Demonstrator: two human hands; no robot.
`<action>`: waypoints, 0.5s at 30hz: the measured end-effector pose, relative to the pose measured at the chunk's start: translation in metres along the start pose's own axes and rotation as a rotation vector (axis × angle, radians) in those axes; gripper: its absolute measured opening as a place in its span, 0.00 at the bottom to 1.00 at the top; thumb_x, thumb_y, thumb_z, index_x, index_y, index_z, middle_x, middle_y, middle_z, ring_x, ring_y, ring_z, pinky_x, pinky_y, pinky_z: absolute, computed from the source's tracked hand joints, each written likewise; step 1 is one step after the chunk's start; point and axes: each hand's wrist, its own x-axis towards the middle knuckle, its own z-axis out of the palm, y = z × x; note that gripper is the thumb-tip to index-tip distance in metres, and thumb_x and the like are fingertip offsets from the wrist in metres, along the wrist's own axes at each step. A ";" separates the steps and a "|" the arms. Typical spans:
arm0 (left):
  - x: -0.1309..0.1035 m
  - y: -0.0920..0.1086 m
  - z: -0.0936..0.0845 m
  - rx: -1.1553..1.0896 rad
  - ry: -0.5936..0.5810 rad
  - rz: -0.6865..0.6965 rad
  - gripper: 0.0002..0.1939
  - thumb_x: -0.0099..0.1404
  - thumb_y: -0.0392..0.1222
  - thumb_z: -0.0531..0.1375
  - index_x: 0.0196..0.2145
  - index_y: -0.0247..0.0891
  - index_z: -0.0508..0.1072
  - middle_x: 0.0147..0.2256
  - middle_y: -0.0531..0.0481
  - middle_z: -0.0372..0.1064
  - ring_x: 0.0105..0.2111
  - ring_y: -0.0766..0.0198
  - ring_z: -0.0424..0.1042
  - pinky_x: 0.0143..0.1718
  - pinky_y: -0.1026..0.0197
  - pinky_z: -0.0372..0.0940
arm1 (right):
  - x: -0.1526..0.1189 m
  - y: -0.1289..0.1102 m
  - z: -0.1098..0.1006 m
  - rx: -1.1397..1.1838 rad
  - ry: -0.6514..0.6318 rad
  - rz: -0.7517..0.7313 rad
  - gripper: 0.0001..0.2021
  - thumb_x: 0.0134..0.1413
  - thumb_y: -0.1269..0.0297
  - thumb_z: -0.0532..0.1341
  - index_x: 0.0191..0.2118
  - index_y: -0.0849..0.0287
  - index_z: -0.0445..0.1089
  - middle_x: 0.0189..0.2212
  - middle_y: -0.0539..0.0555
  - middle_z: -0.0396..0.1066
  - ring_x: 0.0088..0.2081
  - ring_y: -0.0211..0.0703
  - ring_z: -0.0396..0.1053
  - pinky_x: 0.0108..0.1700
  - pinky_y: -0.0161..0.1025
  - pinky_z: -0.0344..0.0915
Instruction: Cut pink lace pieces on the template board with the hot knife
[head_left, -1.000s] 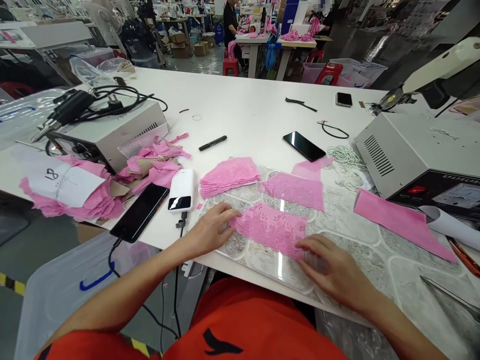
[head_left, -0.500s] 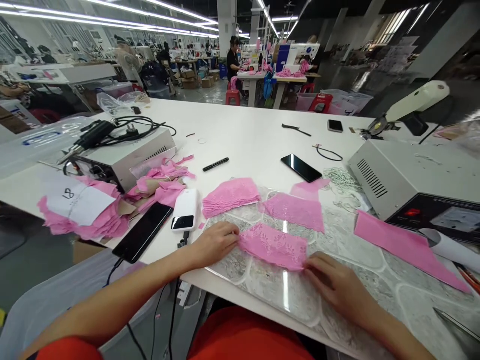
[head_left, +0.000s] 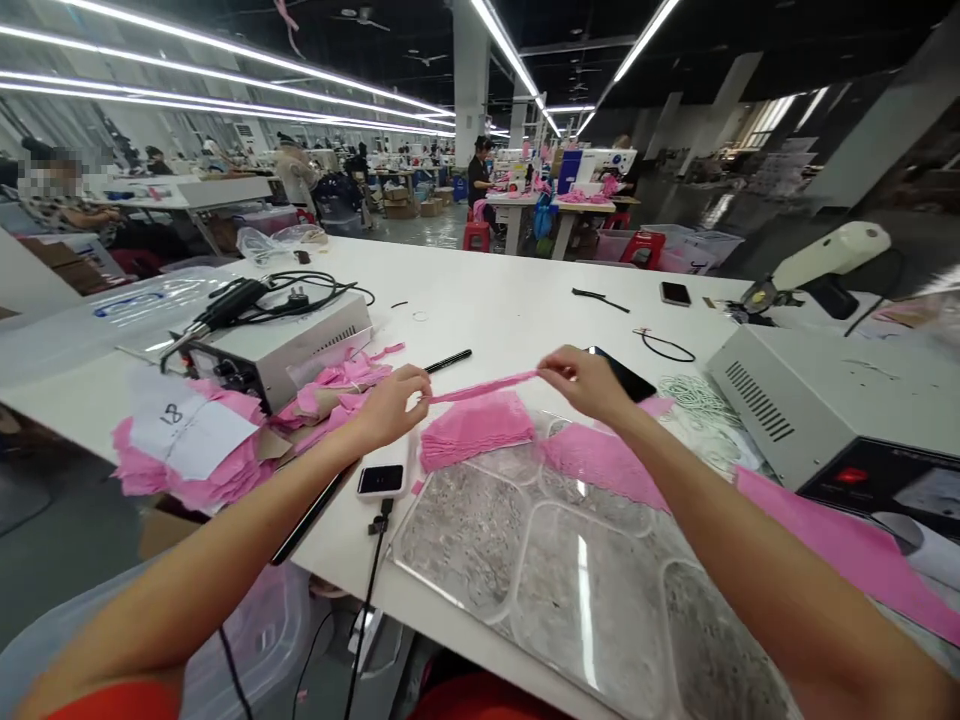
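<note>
A pink lace piece (head_left: 484,387) is stretched between my hands, seen nearly edge-on, above a neat stack of pink lace pieces (head_left: 480,430). My left hand (head_left: 394,405) pinches its left end, and my right hand (head_left: 583,382) pinches the right end. To the right of the stack, another pink lace piece (head_left: 600,465) lies on the clear-topped, stone-patterned mat (head_left: 585,600), partly behind my right forearm.
Grey machine boxes stand left (head_left: 292,345) and right (head_left: 832,390). Near my left arm are a white power bank (head_left: 381,480) with a cable and a pink bundle marked 18 (head_left: 191,435). A black phone (head_left: 626,375) lies behind my right hand.
Both hands have lifted the lace piece off the mat and carried it away from me, over the stack. The view has tilted up a little.
</note>
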 end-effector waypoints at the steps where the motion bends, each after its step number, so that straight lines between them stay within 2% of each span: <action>1: -0.005 -0.005 0.001 0.014 -0.007 0.016 0.08 0.68 0.34 0.54 0.32 0.37 0.73 0.43 0.44 0.72 0.45 0.57 0.73 0.52 0.53 0.69 | 0.004 0.001 0.009 0.005 -0.017 -0.003 0.09 0.57 0.62 0.59 0.33 0.57 0.75 0.37 0.55 0.76 0.38 0.40 0.71 0.44 0.39 0.69; 3: -0.015 -0.011 0.008 0.035 -0.048 0.059 0.07 0.66 0.35 0.57 0.29 0.38 0.72 0.40 0.46 0.73 0.41 0.58 0.73 0.47 0.54 0.71 | 0.000 0.005 0.022 0.016 -0.065 0.002 0.09 0.57 0.64 0.59 0.34 0.58 0.77 0.34 0.51 0.76 0.36 0.36 0.71 0.43 0.36 0.68; 5: -0.022 -0.008 0.017 0.054 -0.080 0.099 0.07 0.66 0.36 0.57 0.31 0.38 0.74 0.41 0.44 0.73 0.41 0.56 0.72 0.45 0.53 0.72 | -0.015 0.011 0.027 0.022 -0.090 0.039 0.11 0.58 0.65 0.57 0.38 0.59 0.78 0.34 0.50 0.77 0.35 0.35 0.71 0.43 0.35 0.68; 8: -0.017 0.013 0.034 0.057 -0.141 0.177 0.10 0.70 0.35 0.55 0.41 0.38 0.77 0.47 0.43 0.73 0.45 0.54 0.72 0.49 0.50 0.70 | -0.051 0.025 0.014 0.021 -0.096 0.147 0.13 0.59 0.63 0.57 0.40 0.61 0.78 0.34 0.53 0.79 0.34 0.37 0.73 0.40 0.36 0.69; 12: 0.020 0.060 0.071 0.016 -0.272 0.317 0.10 0.71 0.33 0.58 0.44 0.42 0.78 0.48 0.48 0.75 0.48 0.57 0.73 0.54 0.55 0.67 | -0.105 0.051 -0.018 -0.003 -0.095 0.282 0.13 0.58 0.57 0.59 0.36 0.59 0.78 0.29 0.54 0.78 0.29 0.42 0.74 0.31 0.39 0.70; 15: 0.054 0.089 0.104 0.004 -0.340 0.387 0.14 0.68 0.30 0.60 0.48 0.42 0.78 0.51 0.46 0.74 0.49 0.57 0.73 0.50 0.57 0.67 | -0.137 0.068 -0.031 -0.041 -0.059 0.323 0.13 0.56 0.56 0.60 0.38 0.59 0.77 0.32 0.56 0.80 0.32 0.44 0.76 0.35 0.42 0.73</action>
